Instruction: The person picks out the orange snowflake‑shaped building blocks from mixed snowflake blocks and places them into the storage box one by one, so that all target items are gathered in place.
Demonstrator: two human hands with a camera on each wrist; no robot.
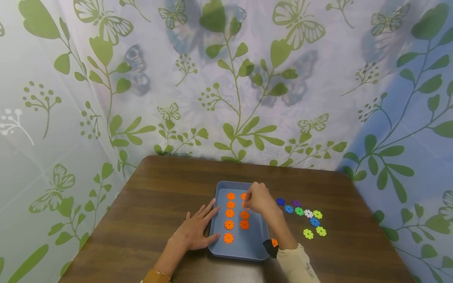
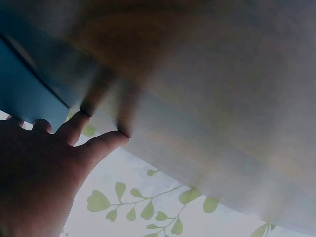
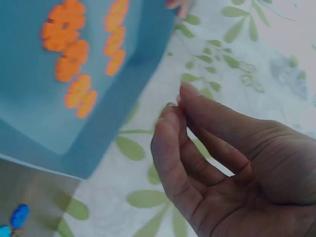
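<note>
A blue-grey tray [image 1: 247, 245] lies on the table, with several orange notched discs [image 1: 229, 225] in two columns inside. My left hand [image 1: 192, 232] rests at the tray's left rim, fingers spread; the left wrist view shows the same hand [image 2: 44, 168] beside the blue tray wall. Over the far right part of the tray is my right hand [image 1: 259, 197], partly hiding the upper discs of the right column. In the right wrist view, this hand [image 3: 232, 168] has curled fingers and the thumb tip against them, with no disc visible between.
Right of the tray, loose notched discs lie on the wooden table [image 1: 170, 177], among them a green disc [image 1: 299, 211], a white disc [image 1: 308, 213] and a yellow disc [image 1: 308, 234]. Another orange disc [image 1: 274, 242] shows beside the right wrist. A leaf-patterned curtain [image 1: 198, 90] hangs behind.
</note>
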